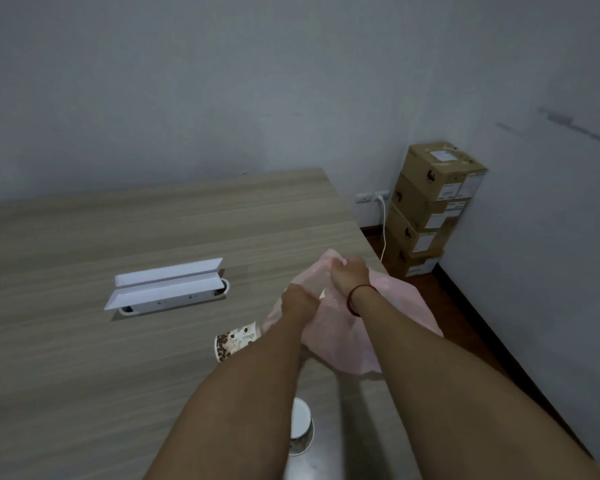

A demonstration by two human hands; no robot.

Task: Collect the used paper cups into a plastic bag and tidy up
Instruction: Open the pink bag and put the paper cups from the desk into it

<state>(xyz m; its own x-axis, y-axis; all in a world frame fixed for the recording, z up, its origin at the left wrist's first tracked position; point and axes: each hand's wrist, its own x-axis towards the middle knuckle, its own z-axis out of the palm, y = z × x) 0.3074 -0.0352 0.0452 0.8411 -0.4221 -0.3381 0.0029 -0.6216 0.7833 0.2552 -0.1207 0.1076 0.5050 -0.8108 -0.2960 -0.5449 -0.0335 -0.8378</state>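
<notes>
— Are we in an office?
— We think so: a long wood-grain table (84, 237) with a built-in socket box (167, 289), shipping cartons (430, 202) stacked in the corner, plain grey wall (222, 81).

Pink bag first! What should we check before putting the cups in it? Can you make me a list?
1. Bag held: ok. The left hand and right hand both grip the pink bag.
2. Bag mouth open enough for a cup: cannot tell, the hands hide it.
3. Cups close by: ok. The patterned cup lies on its side on the table right beside the bag, and the near cup shows between the forearms.
4. A hand free to grab a cup: not ok, both are busy with the bag.
5. Cups empty, so nothing spills: cannot tell.
</notes>
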